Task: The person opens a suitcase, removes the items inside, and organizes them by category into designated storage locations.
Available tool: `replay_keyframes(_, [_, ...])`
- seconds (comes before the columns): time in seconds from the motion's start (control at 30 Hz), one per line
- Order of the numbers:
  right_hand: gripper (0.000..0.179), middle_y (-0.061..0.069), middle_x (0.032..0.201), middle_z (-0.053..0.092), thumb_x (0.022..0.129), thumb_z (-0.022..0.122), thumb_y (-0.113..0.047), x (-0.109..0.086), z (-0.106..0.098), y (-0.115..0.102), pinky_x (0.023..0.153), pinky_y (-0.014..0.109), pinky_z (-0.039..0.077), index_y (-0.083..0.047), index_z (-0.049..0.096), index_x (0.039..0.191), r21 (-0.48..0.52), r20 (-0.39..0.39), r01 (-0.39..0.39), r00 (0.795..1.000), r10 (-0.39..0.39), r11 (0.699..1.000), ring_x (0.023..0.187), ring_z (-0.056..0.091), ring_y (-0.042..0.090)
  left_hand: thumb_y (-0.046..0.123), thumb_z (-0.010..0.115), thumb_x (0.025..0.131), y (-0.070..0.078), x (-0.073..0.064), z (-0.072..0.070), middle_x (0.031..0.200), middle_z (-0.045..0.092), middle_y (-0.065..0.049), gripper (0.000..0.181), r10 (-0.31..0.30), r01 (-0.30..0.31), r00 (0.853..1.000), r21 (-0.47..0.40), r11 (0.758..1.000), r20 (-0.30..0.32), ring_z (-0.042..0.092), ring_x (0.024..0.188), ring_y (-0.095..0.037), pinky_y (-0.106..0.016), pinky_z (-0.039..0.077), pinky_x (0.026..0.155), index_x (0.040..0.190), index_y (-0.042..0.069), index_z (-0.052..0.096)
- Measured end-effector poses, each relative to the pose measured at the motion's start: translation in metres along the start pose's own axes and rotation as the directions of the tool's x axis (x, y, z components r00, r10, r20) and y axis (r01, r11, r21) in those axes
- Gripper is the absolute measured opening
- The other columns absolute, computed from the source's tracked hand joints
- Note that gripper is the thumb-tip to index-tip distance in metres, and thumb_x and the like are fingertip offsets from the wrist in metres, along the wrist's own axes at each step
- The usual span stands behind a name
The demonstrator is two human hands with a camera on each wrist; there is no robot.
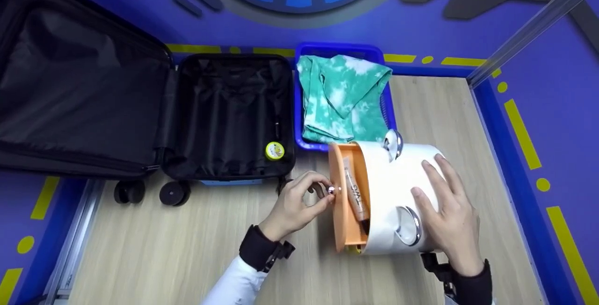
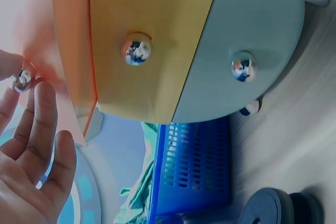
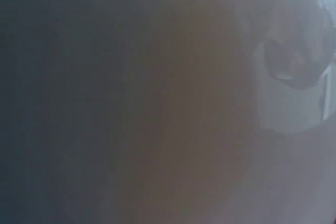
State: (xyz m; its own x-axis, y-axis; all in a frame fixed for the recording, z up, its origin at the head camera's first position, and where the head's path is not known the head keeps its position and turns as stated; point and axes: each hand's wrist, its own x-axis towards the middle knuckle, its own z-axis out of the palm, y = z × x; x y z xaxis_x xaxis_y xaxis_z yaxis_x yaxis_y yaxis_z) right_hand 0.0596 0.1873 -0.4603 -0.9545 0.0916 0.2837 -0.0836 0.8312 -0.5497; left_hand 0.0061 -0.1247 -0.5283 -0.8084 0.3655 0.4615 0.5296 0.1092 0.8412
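Note:
My left hand (image 1: 291, 206) pinches the small silver knob (image 1: 331, 190) of an orange drawer (image 1: 339, 223), pulled partway out of a white rounded cabinet (image 1: 409, 169). In the drawer lies a pale tube (image 1: 354, 192) with dark lettering. My right hand (image 1: 451, 216) rests on top of the cabinet with its fingers spread, beside a shiny silver foot (image 1: 412, 225). From the left wrist, a yellow drawer front (image 2: 152, 82) and a grey-green drawer front (image 2: 247, 30) show below the orange one, both closed. The right wrist view is a dim blur.
An open black suitcase (image 1: 234, 122) lies at the left, with a small yellow-rimmed round tin (image 1: 274, 151) inside. Behind the cabinet stands a blue basket (image 1: 309, 146) holding folded green-and-white cloth (image 1: 346, 99). Blue walls bound the wooden table (image 1: 187, 249) at the back and right.

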Motion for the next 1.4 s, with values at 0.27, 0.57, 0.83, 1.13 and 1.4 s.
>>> replay_keyframes(0.27, [0.058, 0.0, 0.163, 0.044, 0.094, 0.073, -0.022, -0.001, 0.0, 0.0, 0.06, 0.044, 0.046, -0.023, 0.058, 0.15, -0.009, 0.001, -0.001, 1.0, 0.001, 1.0, 0.124, 0.061, 0.041, 0.014, 0.074, 0.097, 0.002, 0.007, 0.011, 0.104, 0.069, -0.002, 0.02, 0.0, 0.0, 0.999, 0.005, 1.0, 0.053, 0.067, 0.085, -0.012, -0.027, 0.054, 0.077, 0.114, 0.007, 0.066])
replay_keyframes(0.57, [0.058, 0.001, 0.163, 0.044, 0.094, 0.072, -0.022, 0.0, 0.001, 0.0, 0.06, 0.042, 0.045, -0.023, 0.058, 0.15, -0.012, 0.003, -0.002, 1.0, 0.003, 1.0, 0.129, 0.059, 0.041, 0.016, 0.071, 0.1, 0.002, 0.014, 0.023, 0.107, 0.068, -0.004, 0.018, 0.008, -0.007, 0.996, -0.013, 1.0, 0.091, 0.066, 0.085, -0.011, -0.029, 0.057, 0.076, 0.114, 0.006, 0.065])
replay_keyframes(0.83, [0.058, 0.0, 0.163, 0.043, 0.094, 0.072, -0.023, -0.001, 0.0, 0.0, 0.06, 0.041, 0.045, -0.023, 0.058, 0.15, -0.014, 0.001, -0.006, 1.0, 0.006, 1.0, 0.125, 0.061, 0.041, 0.016, 0.071, 0.1, 0.002, 0.018, 0.031, 0.107, 0.068, -0.003, 0.019, 0.002, 0.001, 0.996, -0.028, 1.0, 0.092, 0.066, 0.086, -0.01, -0.027, 0.058, 0.075, 0.115, 0.006, 0.065])
replay_keyframes(1.13, [0.058, 0.0, 0.163, 0.043, 0.094, 0.073, -0.022, -0.001, 0.001, -0.001, 0.062, 0.043, 0.046, -0.024, 0.058, 0.151, -0.009, 0.003, -0.006, 1.0, 0.006, 1.0, 0.129, 0.059, 0.04, 0.02, 0.069, 0.102, -0.006, 0.009, 0.027, 0.114, 0.067, -0.001, 0.021, -0.062, 0.065, 0.992, -0.021, 0.998, 0.106, 0.066, 0.09, -0.009, -0.04, 0.056, 0.076, 0.12, 0.01, 0.065])
replay_keyframes(1.4, [0.059, 0.001, 0.163, 0.043, 0.094, 0.073, -0.02, 0.0, 0.001, -0.001, 0.065, 0.048, 0.048, -0.023, 0.057, 0.151, -0.006, -0.004, 0.015, 1.0, -0.015, 1.0, 0.131, 0.058, 0.04, 0.024, 0.071, 0.101, -0.031, -0.009, 0.027, 0.113, 0.068, -0.002, 0.022, -0.124, 0.114, 0.986, 0.09, 0.989, 0.116, 0.066, 0.094, -0.013, -0.041, 0.054, 0.077, 0.117, 0.009, 0.066])
